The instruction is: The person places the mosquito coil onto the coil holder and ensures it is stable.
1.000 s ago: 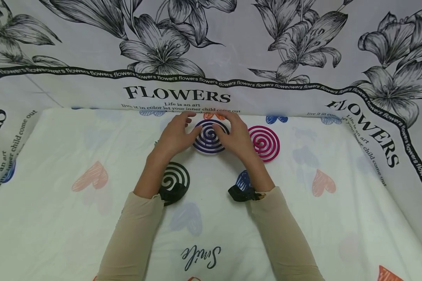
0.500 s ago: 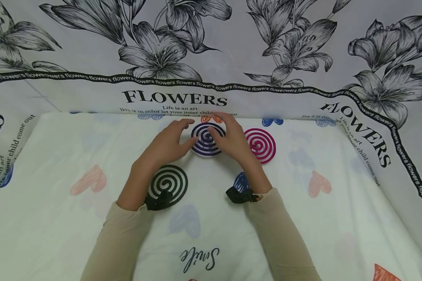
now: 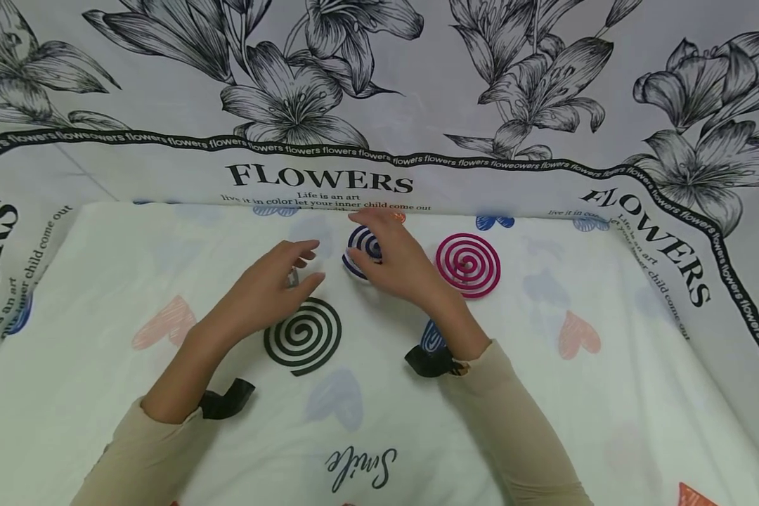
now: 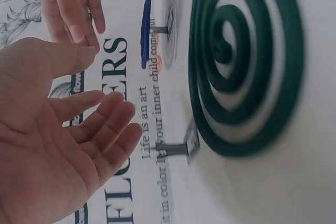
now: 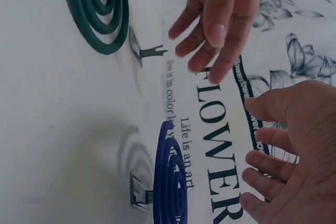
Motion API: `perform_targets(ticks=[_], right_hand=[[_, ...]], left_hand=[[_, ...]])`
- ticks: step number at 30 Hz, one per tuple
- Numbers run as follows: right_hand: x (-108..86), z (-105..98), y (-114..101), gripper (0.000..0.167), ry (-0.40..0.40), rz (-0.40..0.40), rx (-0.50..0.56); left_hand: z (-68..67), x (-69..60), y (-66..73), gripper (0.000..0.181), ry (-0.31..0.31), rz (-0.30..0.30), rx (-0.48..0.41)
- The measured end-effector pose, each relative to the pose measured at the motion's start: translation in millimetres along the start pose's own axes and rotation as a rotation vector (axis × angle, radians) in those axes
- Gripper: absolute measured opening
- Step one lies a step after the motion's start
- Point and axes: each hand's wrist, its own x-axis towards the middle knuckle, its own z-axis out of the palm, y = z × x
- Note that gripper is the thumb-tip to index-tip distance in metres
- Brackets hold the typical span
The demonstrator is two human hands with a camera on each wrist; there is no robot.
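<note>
The left hand [image 3: 259, 292] is being held raised near the green coil [image 3: 302, 332], palm turned inward, its grip being parted with fingers loosely bent. A small metal stand [image 4: 177, 149] is being partly covered by it in the head view. The right hand [image 3: 397, 261] is being held above the blue coil [image 5: 169, 179], thumb and fingers likewise being spread apart. Beside the right wrist, a pink coil [image 3: 466, 265] is being supported by the surface [image 3: 405, 407].
</note>
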Motion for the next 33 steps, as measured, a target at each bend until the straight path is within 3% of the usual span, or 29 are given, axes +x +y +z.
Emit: perform_targets(ticks=[7, 14, 20, 23, 29, 33], right_hand=[[-8.1, 7.8, -10.5, 0.056, -0.081, -0.092, 0.017], [-13.2, 15.5, -20.2, 0.058, -0.189, -0.157, 0.025], [-11.1, 26.1, -24.8, 0.055, -0.264, -0.197, -0.007], [-11.9, 33.6, -27.4, 0.058, -0.344, -0.231, -0.02], [-18.5, 42.1, -28.1, 0.07, -0.508, -0.279, -0.027], [-21.2, 44.5, -27.2, 0.074, -0.571, -0.295, -0.023]], left_hand=[[-1.9, -29.3, -12.4, 0.064, 0.037, 0.01, 0.052], [-1.9, -53.0, -17.4, 0.069, 0.033, -0.043, 0.111], [5.1, -64.2, -20.7, 0.081, -0.018, -0.12, 0.185], [9.4, -68.1, -23.2, 0.087, -0.038, -0.143, 0.225], [15.5, -73.8, -23.5, 0.096, -0.055, -0.119, 0.299], [18.7, -78.1, -21.6, 0.087, -0.028, -0.077, 0.305]])
